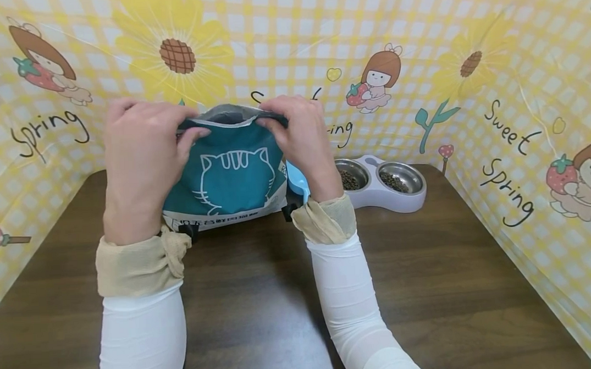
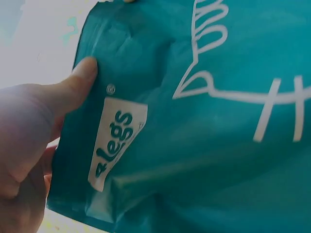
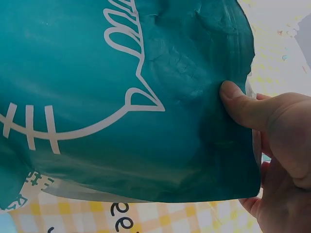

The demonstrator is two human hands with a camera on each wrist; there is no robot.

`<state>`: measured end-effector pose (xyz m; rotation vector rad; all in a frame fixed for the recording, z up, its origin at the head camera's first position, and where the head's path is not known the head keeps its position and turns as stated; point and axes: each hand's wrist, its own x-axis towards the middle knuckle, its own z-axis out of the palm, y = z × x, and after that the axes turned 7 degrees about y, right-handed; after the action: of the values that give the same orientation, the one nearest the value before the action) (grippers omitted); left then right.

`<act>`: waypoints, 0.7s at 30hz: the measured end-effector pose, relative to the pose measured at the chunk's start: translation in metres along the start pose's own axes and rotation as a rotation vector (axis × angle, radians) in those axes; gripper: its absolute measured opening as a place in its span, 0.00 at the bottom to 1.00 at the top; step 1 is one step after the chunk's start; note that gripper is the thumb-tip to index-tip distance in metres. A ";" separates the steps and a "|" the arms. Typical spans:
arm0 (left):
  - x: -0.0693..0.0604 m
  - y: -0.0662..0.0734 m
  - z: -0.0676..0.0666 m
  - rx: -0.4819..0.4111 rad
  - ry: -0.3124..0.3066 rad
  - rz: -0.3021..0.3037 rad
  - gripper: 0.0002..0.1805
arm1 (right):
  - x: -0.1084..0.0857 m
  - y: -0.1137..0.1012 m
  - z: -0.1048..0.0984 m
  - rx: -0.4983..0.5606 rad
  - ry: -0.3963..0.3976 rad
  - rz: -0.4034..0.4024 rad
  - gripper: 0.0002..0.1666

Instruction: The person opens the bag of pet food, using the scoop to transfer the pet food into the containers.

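Note:
A teal pet food bag [image 1: 235, 176] with a white cat outline stands upright on the table, its mouth gaping a little at the top. My left hand [image 1: 143, 158] pinches the top left edge, thumb in front and fingers behind. At the top right edge my right hand [image 1: 303, 134] pinches the bag the same way. The left wrist view shows the left thumb [image 2: 85, 73] against the bag beside a "4legs" label. In the right wrist view the right thumb [image 3: 235, 94] presses the bag's front near its side. What lies inside the bag is hidden.
A white double feeder [image 1: 400, 202] stands behind and right of my right wrist, with brown kibble in both steel bowls. A light blue scoop [image 1: 297, 181] shows partly between the bag and my right wrist. Patterned yellow cloth [image 1: 279, 42] walls the wooden table [image 1: 251, 313] at the back and sides.

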<state>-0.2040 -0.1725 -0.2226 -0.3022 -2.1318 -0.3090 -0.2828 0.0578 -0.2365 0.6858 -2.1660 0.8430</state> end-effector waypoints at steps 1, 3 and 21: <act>0.000 0.000 0.001 -0.010 0.009 0.000 0.18 | 0.000 0.000 0.000 -0.003 -0.002 0.002 0.14; 0.000 0.000 0.004 -0.030 0.026 -0.001 0.17 | 0.000 -0.001 0.000 -0.014 -0.008 0.005 0.14; 0.001 0.008 0.016 -0.057 -0.004 0.058 0.19 | -0.001 -0.007 0.005 -0.018 -0.017 -0.021 0.14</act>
<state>-0.2140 -0.1594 -0.2298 -0.3965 -2.1166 -0.3360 -0.2796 0.0493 -0.2373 0.7087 -2.1752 0.8088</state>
